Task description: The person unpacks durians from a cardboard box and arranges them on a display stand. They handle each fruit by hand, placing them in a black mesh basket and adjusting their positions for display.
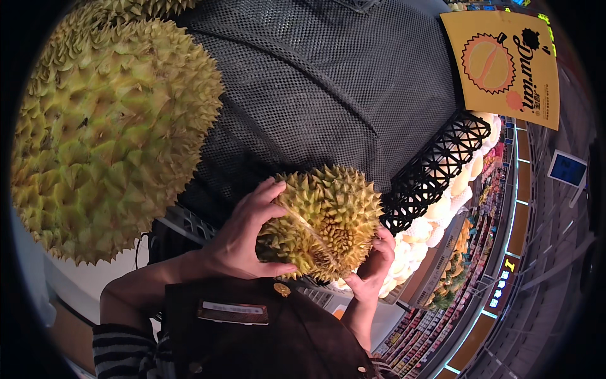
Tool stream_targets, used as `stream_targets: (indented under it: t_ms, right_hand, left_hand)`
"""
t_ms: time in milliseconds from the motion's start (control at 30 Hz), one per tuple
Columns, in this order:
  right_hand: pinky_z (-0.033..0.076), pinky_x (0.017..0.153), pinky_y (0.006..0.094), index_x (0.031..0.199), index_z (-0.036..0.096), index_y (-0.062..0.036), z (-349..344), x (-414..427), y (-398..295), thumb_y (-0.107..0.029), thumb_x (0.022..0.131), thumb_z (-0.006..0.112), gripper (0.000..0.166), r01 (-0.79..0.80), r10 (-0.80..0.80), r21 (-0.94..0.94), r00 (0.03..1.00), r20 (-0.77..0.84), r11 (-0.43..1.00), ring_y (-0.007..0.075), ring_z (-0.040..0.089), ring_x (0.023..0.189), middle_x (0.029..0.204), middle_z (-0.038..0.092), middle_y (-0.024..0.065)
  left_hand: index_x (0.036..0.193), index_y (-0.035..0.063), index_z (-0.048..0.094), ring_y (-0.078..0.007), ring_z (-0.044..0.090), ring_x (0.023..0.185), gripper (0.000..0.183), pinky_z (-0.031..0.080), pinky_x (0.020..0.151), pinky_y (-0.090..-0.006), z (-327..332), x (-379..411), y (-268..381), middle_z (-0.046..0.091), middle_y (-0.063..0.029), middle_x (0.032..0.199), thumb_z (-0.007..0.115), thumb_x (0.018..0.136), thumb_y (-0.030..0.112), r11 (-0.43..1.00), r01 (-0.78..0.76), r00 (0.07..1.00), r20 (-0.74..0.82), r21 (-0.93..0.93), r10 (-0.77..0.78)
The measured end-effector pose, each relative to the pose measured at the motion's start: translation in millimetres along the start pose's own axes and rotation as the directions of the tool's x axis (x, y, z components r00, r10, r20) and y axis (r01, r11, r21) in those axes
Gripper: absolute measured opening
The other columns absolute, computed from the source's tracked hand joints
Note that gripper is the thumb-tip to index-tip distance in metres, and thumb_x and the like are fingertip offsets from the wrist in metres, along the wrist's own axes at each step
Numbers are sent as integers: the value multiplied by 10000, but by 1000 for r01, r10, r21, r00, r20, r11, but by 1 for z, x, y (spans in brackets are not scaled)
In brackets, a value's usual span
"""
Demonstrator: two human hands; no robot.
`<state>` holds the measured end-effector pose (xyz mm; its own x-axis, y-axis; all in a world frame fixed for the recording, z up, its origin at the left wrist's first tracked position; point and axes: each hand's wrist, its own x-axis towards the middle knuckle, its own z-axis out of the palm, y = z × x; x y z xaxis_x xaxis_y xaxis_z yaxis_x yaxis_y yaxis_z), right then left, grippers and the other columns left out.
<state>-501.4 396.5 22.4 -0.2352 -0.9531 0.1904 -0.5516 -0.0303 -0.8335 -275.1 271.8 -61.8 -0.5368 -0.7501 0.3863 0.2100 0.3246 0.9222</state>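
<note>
Between my two hands is a spiky yellow-green durian (326, 213), at the front edge of a dark mesh-covered surface (331, 90). A pale, narrow line like a seam or split runs slantwise across its husk. My left hand (251, 232) grips the fruit's left side, thumb low and fingers higher up. My right hand (376, 265) holds the lower right side, its thumb near the bottom; some of its fingers are hidden behind the husk. A much larger-looking durian (118, 137) fills the left of the view, apart from my left hand.
Part of another durian (128, 9) shows at the top left. A black plastic lattice edging (435, 170) borders the mesh on the right. Beyond it lie pale fruits in foam nets (454, 194) and stocked shelves (421, 336). A yellow durian sign (506, 68) stands at the upper right.
</note>
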Motion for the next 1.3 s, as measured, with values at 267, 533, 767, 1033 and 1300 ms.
stream_targets:
  t_ms: [267,533,767,1033,1300]
  right_hand:
    - [253,1046,464,1172,425,-90,-6,-4,0,-364,626,828,732,-29,28,26,999,26,999,331,307,1267,1298,349,149]
    - [235,1054,483,1170,433,-89,-5,-9,-4,-394,648,814,715,-57,57,-9,998,7,998,349,291,1280,1308,361,145]
    - [225,1059,480,1157,445,-115,-4,-9,-7,-379,616,835,718,-102,102,15,995,0,995,334,274,1291,1310,361,134]
    - [239,1061,480,1157,441,-144,-9,-6,-8,-333,597,846,716,-93,94,-27,995,43,995,331,287,1293,1323,350,133]
    - [218,1057,498,1100,473,-133,-1,-6,-16,-367,598,844,667,-154,154,6,988,-20,988,357,295,1275,1292,385,130]
  left_hand:
    - [1162,27,345,-462,239,1326,844,288,1038,-537,-3,2,4,283,-270,1385,886,545,224,999,37,997,63,-18,-36]
    - [1142,15,384,-499,304,1272,828,285,1029,-563,-2,5,3,334,-291,1342,884,530,259,998,41,999,28,-57,-40]
    - [1067,-16,431,-551,275,1256,763,266,1027,-602,0,4,-3,336,-319,1322,879,544,312,995,35,999,37,-95,-31]
    - [812,-43,558,-555,287,1233,567,263,1012,-624,-4,3,-7,325,-328,1312,831,592,402,996,75,989,128,-47,-68]
    - [906,-36,551,-568,299,1219,604,288,988,-632,-4,3,-7,332,-318,1312,843,576,378,995,72,992,110,-62,-65]
